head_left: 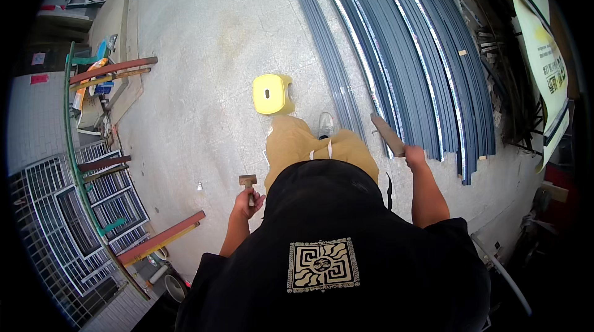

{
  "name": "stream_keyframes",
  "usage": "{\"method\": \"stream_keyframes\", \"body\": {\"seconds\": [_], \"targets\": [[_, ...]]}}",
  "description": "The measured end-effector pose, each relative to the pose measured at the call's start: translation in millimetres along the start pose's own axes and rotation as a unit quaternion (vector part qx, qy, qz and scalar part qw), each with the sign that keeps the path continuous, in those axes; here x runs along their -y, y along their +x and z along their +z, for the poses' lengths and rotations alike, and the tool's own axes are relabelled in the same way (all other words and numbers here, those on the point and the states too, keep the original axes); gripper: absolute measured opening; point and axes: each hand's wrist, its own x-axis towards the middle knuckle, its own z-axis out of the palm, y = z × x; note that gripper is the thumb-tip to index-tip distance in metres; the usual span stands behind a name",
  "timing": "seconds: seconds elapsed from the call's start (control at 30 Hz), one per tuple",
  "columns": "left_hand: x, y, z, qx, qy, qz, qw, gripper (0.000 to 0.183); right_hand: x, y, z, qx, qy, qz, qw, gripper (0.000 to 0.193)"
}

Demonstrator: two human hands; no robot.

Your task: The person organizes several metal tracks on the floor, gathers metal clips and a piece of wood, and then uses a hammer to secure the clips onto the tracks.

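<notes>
My left hand (246,202) is closed round the short handle of a small hammer (247,180), whose blocky brown head points away from me. At my right side, my right hand (416,156) grips one end of a long, flat brown piece shaped like a blade (388,135). Whether it is wood or rusty metal I cannot tell. Its far end slants left, above the near ends of the dark grey metal profiles (421,66) on the floor. A yellow plastic stool (268,94) stands on the floor in front of my legs, apart from both hands.
A narrow bundle of grey profiles (328,54) lies left of the wide stack. Leftward stands a green metal rack (69,109) with reddish arms (164,237) jutting inward, beside white metal grilles (74,208). A pale printed banner (544,54) hangs at far right.
</notes>
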Motion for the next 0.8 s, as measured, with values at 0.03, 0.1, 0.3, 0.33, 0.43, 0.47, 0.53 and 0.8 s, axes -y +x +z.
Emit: {"method": "stream_keyframes", "body": {"seconds": [0.03,0.1,0.3,0.33,0.43,0.47,0.53,0.8], "targets": [[-21.3,1.0,11.0,-0.008,0.03,0.003,0.999,0.022,19.4,-4.6,-0.6,-0.007,0.014,0.008,1.0,0.029],[-64.6,4.9,20.4,0.012,0.1,0.007,0.995,0.02,49.7,-13.1,6.5,-0.047,0.026,-0.114,0.992,0.039],[-215.8,29.3,112.3,-0.037,0.16,0.023,0.986,0.018,103.0,-16.8,35.4,-0.047,0.182,-0.124,0.974,0.04],[-238.6,36.2,127.6,-0.04,0.18,0.042,0.982,0.017,122.9,-21.7,39.9,-0.033,0.199,-0.104,0.974,0.04],[-310.4,53.3,187.4,-0.03,0.24,0.072,0.967,0.014,160.4,-25.7,54.4,-0.023,0.249,-0.056,0.967,0.034],[-332.6,57.8,210.2,-0.019,0.265,0.076,0.961,0.014,166.9,-22.0,59.1,-0.007,0.281,-0.022,0.959,0.032],[-375.5,65.1,248.5,-0.006,0.306,0.067,0.95,0.015,182.7,-20.0,74.2,0.004,0.305,-0.005,0.952,0.031],[-522.2,65.0,295.3,0.038,0.493,-0.066,0.866,0.02,253.3,-50.2,166.3,-0.067,0.558,0.164,0.81,0.027]]}}
